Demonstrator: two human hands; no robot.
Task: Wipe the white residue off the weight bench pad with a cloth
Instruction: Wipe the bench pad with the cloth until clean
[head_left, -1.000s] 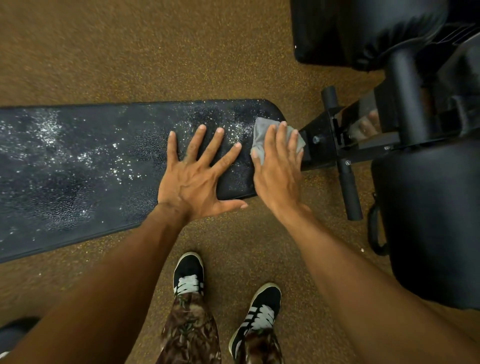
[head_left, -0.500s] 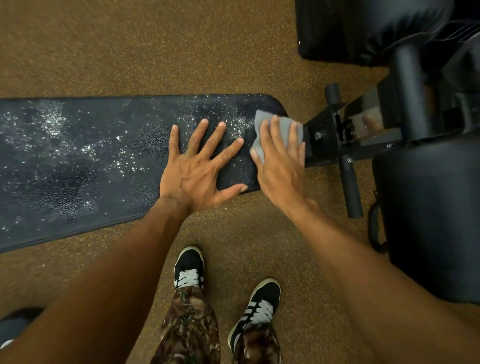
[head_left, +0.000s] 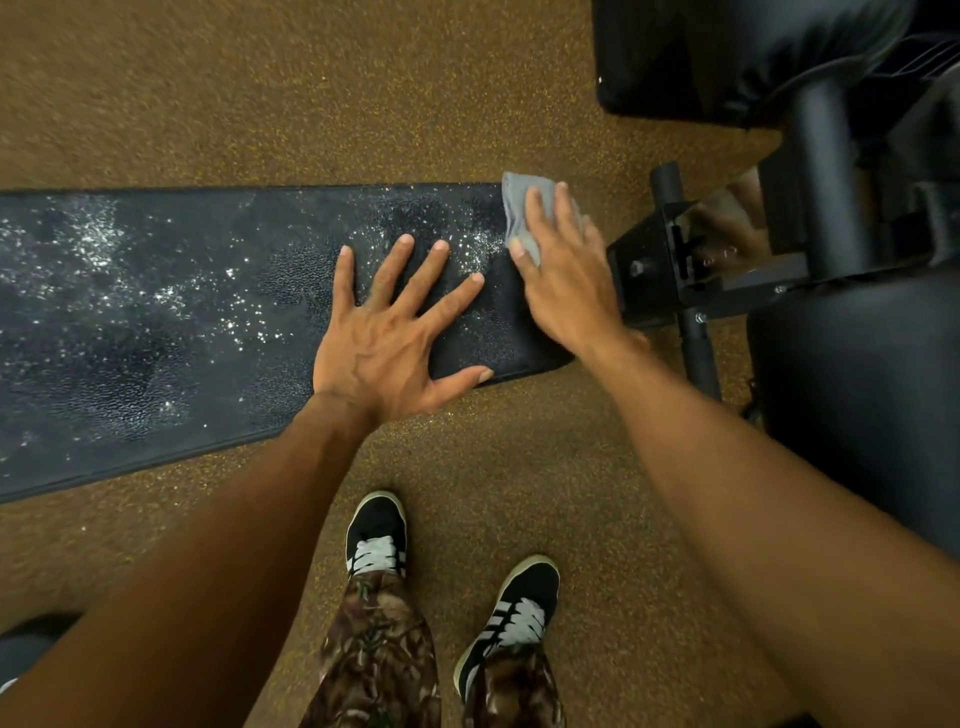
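Since the earlier frame the right hand (head_left: 563, 283) has slid the cloth (head_left: 524, 210) away from the body, from the middle of the pad's end up to its far corner, while the left hand (head_left: 387, 343) has stayed planted where it was. The left hand lies flat and released on the pad (head_left: 156, 322), fingers spread, thumb pointing toward the right hand along the near edge; it grasps nothing. The right hand lies palm down on the grey cloth, fingers together and pressing it flat rather than clenching it; whether any cloth is pinched under the palm cannot be told. The cloth sticks out beyond the right fingertips and to their left side, covering the pad's far rounded corner. White residue (head_left: 467, 244) speckles the pad just beyond the left fingertips, between the two hands, and a wider scatter of it (head_left: 98, 244) spreads well to the left of the left hand. To the right of the right hand, just beside it, stands the black metal frame (head_left: 670, 270), with a black roller (head_left: 857, 400) beyond that. Below the hands, on the brown speckled floor (head_left: 260, 93), are two black shoes (head_left: 376, 535) with white laces and camouflage trouser legs (head_left: 379, 654).
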